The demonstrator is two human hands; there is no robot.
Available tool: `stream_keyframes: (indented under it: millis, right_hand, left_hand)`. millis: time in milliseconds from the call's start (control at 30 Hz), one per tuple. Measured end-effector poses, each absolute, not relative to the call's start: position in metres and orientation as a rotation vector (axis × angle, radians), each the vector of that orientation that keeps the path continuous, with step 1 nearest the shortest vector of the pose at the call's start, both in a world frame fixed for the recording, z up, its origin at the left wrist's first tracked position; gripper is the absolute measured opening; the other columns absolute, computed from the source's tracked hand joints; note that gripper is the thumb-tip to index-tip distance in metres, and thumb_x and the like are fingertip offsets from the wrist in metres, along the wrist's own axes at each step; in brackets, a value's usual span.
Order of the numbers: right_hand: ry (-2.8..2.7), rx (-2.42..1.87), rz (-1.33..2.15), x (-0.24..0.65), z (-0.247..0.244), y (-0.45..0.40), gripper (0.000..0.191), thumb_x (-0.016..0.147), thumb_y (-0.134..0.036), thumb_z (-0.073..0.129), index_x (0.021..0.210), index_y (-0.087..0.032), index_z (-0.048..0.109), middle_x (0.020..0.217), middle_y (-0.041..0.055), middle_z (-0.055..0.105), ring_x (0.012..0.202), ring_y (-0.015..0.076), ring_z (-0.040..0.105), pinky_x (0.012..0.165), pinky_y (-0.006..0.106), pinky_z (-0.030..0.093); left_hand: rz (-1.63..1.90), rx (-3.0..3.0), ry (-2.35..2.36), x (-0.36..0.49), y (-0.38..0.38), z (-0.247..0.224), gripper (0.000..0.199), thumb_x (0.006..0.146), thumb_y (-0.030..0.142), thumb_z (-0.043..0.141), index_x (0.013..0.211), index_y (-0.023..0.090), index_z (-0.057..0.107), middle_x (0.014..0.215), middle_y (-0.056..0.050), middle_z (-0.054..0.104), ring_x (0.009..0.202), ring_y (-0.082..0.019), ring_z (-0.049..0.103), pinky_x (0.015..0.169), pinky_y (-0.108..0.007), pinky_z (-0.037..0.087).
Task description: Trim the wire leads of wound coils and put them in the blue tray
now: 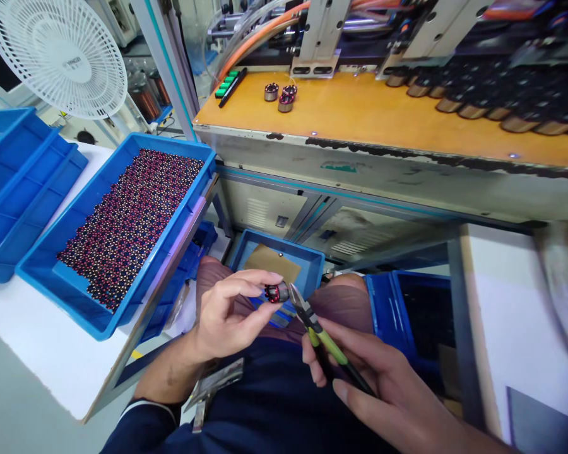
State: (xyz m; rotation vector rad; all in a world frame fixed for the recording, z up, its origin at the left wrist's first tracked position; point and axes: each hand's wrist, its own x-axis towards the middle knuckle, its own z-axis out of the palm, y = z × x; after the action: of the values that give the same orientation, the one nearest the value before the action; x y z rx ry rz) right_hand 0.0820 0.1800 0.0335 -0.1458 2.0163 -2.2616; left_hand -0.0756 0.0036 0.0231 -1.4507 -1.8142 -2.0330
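Between the thumb and fingers of my left hand point(234, 312) is a small motor stator point(277, 292), a metal ring with dark and red parts on its near-left side. My right hand point(378, 378) grips a pair of cutting pliers point(324, 343) with green and black handles. The jaws of the pliers point up and left, close beside the right side of the stator. Whether their tips touch it I cannot tell. Both hands are above my lap.
At left, a blue crate point(118, 321) holds many stators beside stacked blue crates point(14, 183) and a white fan point(61, 60). On the orange bench point(360, 113) stand three stators point(286, 101), a green-and-black item point(230, 85) and rows of dark cylinders point(483, 101). A blue bin point(315, 258) sits below.
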Motion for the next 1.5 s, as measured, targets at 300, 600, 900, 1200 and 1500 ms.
stream_keyframes:
  millis: [300, 600, 900, 1200, 1500]
  right_hand:
    - [1.978, -0.11, -2.268, 0.082, 0.031, 0.18, 0.059, 0.098, -0.011, 0.047, 0.149, -0.037, 0.036, 0.107, 0.0016, 0.059, 0.088, 0.0097, 0.058, 0.088, 0.022, 0.051]
    - [2.024, -0.042, -2.204, 0.077, 0.035, 0.18, 0.045, 0.096, -0.018, 0.052, 0.141, -0.026, 0.047, 0.096, 0.0023, 0.061, 0.08, 0.0108, 0.058, 0.077, 0.021, 0.051]
    - [2.172, 0.142, -2.155, 0.072, 0.037, 0.179, 0.042, 0.095, -0.026, 0.055, 0.136, -0.016, 0.054, 0.094, 0.0075, 0.064, 0.081, 0.0138, 0.062, 0.065, 0.019, 0.052]
    - [2.31, 0.186, -2.049, 0.066, 0.023, 0.192, 0.044, 0.098, -0.032, 0.056, 0.14, -0.017, 0.051, 0.097, 0.0063, 0.064, 0.092, 0.0168, 0.063, 0.092, 0.027, 0.054]
    - [3.666, 0.128, -1.027, -0.008, 0.085, 0.26, 0.048, 0.084, -0.015, 0.059, 0.131, -0.006, 0.062, 0.113, 0.0158, 0.065, 0.097, 0.0221, 0.064, 0.089, 0.03, 0.049]
  left_hand:
    - [-2.034, -1.446, -1.813, -0.076, 0.003, 0.022, 0.064, 0.066, -0.013, 0.073, 0.116, 0.019, 0.05, 0.119, -0.011, 0.071, 0.106, -0.024, 0.071, 0.087, -0.041, 0.064]
    - [-2.029, -1.449, -1.825, -0.076, 0.003, 0.022, 0.061, 0.069, -0.011, 0.073, 0.116, 0.019, 0.05, 0.118, -0.01, 0.072, 0.105, -0.023, 0.071, 0.087, -0.04, 0.064]
    - [-2.067, -1.413, -1.862, -0.077, 0.004, 0.019, 0.054, 0.073, -0.006, 0.074, 0.114, 0.019, 0.05, 0.116, -0.01, 0.072, 0.103, -0.02, 0.072, 0.086, -0.035, 0.063]
    - [-3.142, -0.928, -1.603, -0.08, 0.01, 0.022, 0.048, 0.072, 0.005, 0.081, 0.104, 0.022, 0.051, 0.107, -0.004, 0.077, 0.092, -0.011, 0.074, 0.082, -0.021, 0.059]
    - [-3.461, -0.511, -1.6, -0.082, 0.007, 0.017, 0.048, 0.071, 0.022, 0.086, 0.111, 0.022, 0.059, 0.102, -0.004, 0.078, 0.087, -0.016, 0.076, 0.075, -0.022, 0.059]
